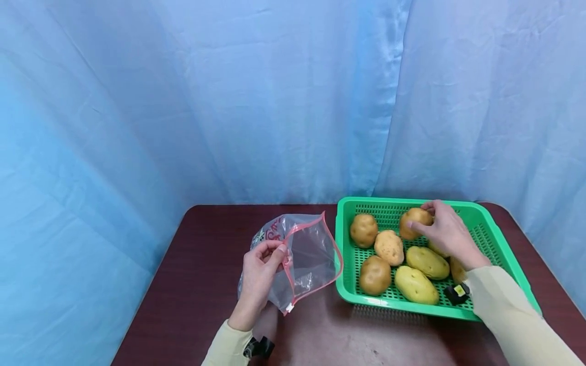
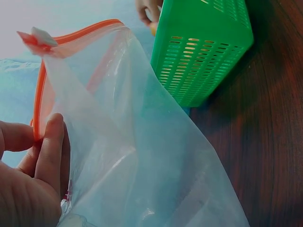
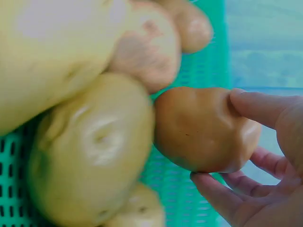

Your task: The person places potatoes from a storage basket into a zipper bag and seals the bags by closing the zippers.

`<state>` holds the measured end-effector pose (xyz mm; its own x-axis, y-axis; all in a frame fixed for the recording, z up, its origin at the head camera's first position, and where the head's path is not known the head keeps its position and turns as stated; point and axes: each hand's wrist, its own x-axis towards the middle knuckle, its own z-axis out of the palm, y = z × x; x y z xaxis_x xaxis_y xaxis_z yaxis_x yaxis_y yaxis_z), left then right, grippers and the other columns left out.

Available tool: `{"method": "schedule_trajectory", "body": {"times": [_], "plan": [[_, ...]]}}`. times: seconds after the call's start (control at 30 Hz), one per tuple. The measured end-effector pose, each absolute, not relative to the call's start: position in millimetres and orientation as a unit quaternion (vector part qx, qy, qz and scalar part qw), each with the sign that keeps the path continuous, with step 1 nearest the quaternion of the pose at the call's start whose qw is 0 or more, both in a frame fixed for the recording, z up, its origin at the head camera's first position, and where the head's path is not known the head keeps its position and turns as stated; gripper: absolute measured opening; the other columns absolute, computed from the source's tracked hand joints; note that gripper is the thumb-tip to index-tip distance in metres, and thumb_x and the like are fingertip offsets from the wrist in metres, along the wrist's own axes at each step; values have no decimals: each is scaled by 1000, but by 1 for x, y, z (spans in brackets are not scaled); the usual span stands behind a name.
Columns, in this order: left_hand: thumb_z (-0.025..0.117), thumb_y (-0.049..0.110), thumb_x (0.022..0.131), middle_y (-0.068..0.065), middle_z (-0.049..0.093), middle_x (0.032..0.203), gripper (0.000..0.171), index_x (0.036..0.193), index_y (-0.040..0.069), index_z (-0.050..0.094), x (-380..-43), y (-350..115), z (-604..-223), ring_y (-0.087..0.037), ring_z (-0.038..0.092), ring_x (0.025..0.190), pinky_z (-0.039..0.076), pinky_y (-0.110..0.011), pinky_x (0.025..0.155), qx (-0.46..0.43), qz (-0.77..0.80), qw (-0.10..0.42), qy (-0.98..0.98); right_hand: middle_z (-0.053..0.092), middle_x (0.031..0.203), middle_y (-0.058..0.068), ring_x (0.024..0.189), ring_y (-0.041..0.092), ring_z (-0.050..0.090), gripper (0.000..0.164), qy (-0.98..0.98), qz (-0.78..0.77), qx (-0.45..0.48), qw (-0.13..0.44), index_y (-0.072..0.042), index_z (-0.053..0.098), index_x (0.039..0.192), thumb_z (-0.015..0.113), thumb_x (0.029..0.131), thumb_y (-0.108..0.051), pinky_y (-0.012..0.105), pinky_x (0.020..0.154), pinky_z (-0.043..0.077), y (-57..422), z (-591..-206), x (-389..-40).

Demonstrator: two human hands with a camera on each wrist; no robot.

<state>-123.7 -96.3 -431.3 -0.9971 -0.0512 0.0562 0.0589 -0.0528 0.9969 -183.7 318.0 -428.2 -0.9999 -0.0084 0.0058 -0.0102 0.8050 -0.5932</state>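
My left hand (image 1: 258, 274) pinches the red-edged rim of a clear zip bag (image 1: 316, 254) between thumb and fingers. The bag's mouth gapes toward the basket, with a white slider at its near corner; in the left wrist view the bag (image 2: 142, 142) hangs beside the fingers (image 2: 49, 151). My right hand (image 1: 450, 231) grips a brown potato (image 1: 414, 222) at the back of the green basket (image 1: 384, 301). The right wrist view has thumb and fingers around that potato (image 3: 203, 130), beside a yellowish potato (image 3: 99, 146).
Several other potatoes lie in the basket, among them a brown one (image 1: 375, 275), a pale one (image 1: 389, 247) and a yellow one (image 1: 416, 285). The dark wooden table (image 1: 206, 254) ends at a blue curtain (image 1: 274, 101) behind.
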Motion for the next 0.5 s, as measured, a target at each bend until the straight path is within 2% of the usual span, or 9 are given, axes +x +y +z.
{"method": "schedule_trajectory", "body": {"times": [0.17, 0.23, 0.33, 0.4, 0.5], "plan": [[70, 7, 98, -10, 66, 82, 16, 104, -8, 70, -127, -97, -430, -14, 70, 69, 63, -32, 70, 5, -733, 42, -679, 44, 140, 33, 116, 51, 57, 74, -936, 350, 1, 48, 4, 40, 145, 66, 100, -48, 58, 82, 52, 303, -404, -167], [71, 7, 97, -9, 66, 80, 16, 103, -8, 71, -129, -97, -429, -13, 69, 68, 63, -32, 68, 8, -734, 47, -678, 46, 142, 31, 119, 52, 58, 74, -928, 368, 1, 67, 2, 41, 145, 68, 99, -48, 49, 83, 56, 296, -396, -158], [73, 7, 96, -8, 64, 77, 15, 100, -7, 73, -130, -98, -427, -13, 68, 66, 63, -32, 67, 15, -730, 53, -682, 49, 143, 27, 122, 49, 60, 74, -911, 405, -4, 81, -3, 40, 147, 69, 98, -49, 25, 77, 56, 286, -387, -144], [75, 8, 94, -8, 65, 76, 15, 99, -6, 74, -130, -98, -426, -13, 68, 65, 63, -31, 65, 17, -724, 55, -687, 52, 142, 21, 123, 40, 63, 71, -897, 433, -9, 91, -6, 42, 148, 71, 97, -47, 12, 74, 51, 278, -382, -134], [76, 9, 93, -7, 65, 71, 13, 96, -4, 75, -130, -99, -424, -11, 64, 59, 60, -27, 59, 14, -716, 64, -695, 55, 140, 13, 123, 17, 63, 65, -871, 476, -5, 120, -7, 45, 146, 73, 97, -39, 6, 80, 49, 260, -379, -120]]}}
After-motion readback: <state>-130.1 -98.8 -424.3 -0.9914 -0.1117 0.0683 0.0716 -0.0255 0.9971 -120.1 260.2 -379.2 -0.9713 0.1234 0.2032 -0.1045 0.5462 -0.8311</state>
